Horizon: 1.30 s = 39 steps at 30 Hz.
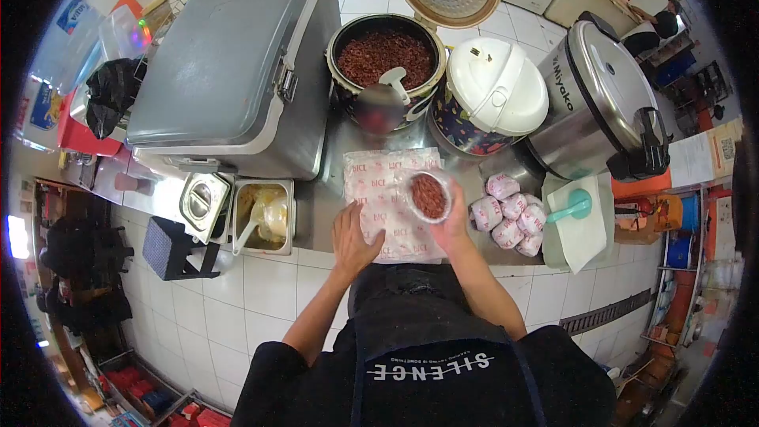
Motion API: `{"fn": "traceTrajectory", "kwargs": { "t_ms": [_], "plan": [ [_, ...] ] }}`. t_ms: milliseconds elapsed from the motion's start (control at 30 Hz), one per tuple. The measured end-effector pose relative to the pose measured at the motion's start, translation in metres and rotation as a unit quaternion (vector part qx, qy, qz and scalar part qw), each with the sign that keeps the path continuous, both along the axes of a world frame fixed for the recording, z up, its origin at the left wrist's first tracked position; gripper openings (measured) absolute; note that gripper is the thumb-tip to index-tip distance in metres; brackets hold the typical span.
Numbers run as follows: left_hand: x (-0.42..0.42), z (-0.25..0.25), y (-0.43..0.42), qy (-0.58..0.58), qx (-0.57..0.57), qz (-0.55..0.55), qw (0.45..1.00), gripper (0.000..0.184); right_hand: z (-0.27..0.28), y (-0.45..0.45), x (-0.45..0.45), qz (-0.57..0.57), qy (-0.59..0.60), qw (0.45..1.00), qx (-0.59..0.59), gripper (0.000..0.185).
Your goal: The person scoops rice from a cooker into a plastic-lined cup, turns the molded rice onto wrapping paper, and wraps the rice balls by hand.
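My right hand [451, 229] is wrapped round a small clear cup [429, 196] filled with reddish-brown rice, its mouth tilted toward me. Under it lies a stack of printed wrapping paper [387, 166] on the metal counter. My left hand [356, 236] rests on the paper's left side, fingers spread and holding nothing. Just beyond the paper stands an open rice cooker [341, 79] of the same reddish rice, a white rice paddle [394, 81] leaning at its near rim. To the right of my right hand sit several wrapped bundles [507, 213] in the same printed paper.
A large grey cooler box [225, 55] stands at left, with metal food pans [263, 216] in front. Right of the open cooker are a white-lidded cooker [494, 83] and a big steel Miyako cooker [597, 103]. A turquoise scoop [573, 205] lies over a tub at right.
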<state>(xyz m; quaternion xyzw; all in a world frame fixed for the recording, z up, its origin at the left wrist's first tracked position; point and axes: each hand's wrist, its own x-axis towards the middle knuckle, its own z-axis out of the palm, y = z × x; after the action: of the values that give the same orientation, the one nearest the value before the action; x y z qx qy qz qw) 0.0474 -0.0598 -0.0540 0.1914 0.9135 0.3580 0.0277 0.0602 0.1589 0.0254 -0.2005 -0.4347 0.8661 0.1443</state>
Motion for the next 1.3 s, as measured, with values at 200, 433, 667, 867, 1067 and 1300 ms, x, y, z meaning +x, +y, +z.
{"fn": "traceTrajectory", "kwargs": {
  "t_ms": [200, 433, 667, 867, 1067, 1300],
  "plan": [
    [0.005, -0.012, -0.014, 0.037, -0.1, -0.052, 0.993, 0.11, -0.043, -0.033, -0.011, -0.05, 0.049, 0.796, 0.602, 0.053],
    [0.005, -0.013, -0.019, 0.043, -0.085, -0.05, 0.994, 0.108, -0.102, -0.044, 0.005, 0.07, 0.039, 0.719, 0.69, 0.054],
    [0.014, -0.019, -0.027, 0.054, 0.009, -0.087, 0.995, 0.067, -0.112, 0.028, -0.008, -0.045, 0.0, 0.999, -0.024, 0.063],
    [0.009, -0.01, -0.02, 0.04, 0.002, -0.212, 0.976, 0.034, -0.016, 0.122, 0.042, -0.065, 0.047, 0.986, -0.148, 0.075],
    [0.002, -0.027, -0.013, 0.049, 0.017, -0.204, 0.978, 0.018, -0.046, 0.265, 0.052, -0.227, -0.255, 0.918, 0.203, 0.059],
    [-0.005, -0.001, -0.009, 0.023, 0.015, -0.188, 0.982, 0.016, -0.037, 0.233, 0.051, -0.294, -0.316, 0.538, 0.724, 0.039]
  ]
}}
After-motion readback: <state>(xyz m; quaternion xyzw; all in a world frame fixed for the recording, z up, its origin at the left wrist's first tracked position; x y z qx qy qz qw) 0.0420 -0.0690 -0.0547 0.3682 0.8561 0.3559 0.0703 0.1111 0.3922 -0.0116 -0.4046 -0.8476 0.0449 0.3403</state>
